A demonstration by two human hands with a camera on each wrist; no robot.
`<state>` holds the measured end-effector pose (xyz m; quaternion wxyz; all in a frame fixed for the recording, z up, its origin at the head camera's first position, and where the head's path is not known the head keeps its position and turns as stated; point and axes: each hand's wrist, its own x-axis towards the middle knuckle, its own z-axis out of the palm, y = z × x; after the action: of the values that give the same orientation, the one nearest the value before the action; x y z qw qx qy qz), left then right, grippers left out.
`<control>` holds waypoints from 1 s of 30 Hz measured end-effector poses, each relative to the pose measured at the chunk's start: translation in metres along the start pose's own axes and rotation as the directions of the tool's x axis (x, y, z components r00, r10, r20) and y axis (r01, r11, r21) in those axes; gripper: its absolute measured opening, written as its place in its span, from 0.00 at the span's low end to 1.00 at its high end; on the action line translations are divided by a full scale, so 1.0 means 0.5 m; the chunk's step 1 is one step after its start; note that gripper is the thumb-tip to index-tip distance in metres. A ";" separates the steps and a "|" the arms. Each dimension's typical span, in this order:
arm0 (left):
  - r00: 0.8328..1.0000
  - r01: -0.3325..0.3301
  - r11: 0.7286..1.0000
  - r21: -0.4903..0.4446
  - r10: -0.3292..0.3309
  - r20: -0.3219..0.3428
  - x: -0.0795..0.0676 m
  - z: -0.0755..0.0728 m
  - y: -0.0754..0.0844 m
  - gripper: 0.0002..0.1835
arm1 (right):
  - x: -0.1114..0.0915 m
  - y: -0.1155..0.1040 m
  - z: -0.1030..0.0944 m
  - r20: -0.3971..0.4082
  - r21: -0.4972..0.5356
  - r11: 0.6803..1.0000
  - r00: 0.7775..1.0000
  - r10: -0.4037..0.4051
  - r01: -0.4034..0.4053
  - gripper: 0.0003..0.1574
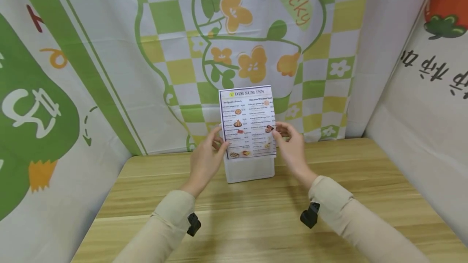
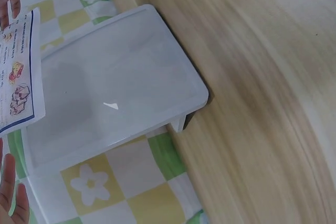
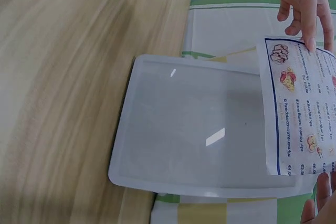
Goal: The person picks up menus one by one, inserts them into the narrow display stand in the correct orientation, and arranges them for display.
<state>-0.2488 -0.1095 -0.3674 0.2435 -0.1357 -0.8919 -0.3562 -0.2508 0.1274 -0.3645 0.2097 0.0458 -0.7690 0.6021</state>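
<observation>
A printed menu sheet headed "DIM SUM INN" is held upright by its two side edges. My left hand pinches its left edge, thumb on the front. On the opposite edge, my right hand pinches with the thumb in front too. Behind the sheet stands a white tilted board, its lower part showing below the paper. In the left wrist view the board has a raised rim and a small foot underneath. The right wrist view shows the sheet's lower edge apart from the board's lower end.
The board stands on a wood-grain table, near its back edge. A patterned cloth with green and yellow checks hangs behind. White printed cloths close in the left side and the right side.
</observation>
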 end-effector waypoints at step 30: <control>0.994 0.091 0.994 -0.066 -0.094 -0.051 0.144 -0.035 0.019 0.27 | 0.150 -0.074 0.012 0.030 -0.276 0.917 0.957 -0.290 0.287 0.25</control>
<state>-0.2995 -0.1101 -0.3125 0.2464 -0.0922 -0.8786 -0.3987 -0.3084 0.1252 -0.3035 0.3050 0.1252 -0.8293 0.4512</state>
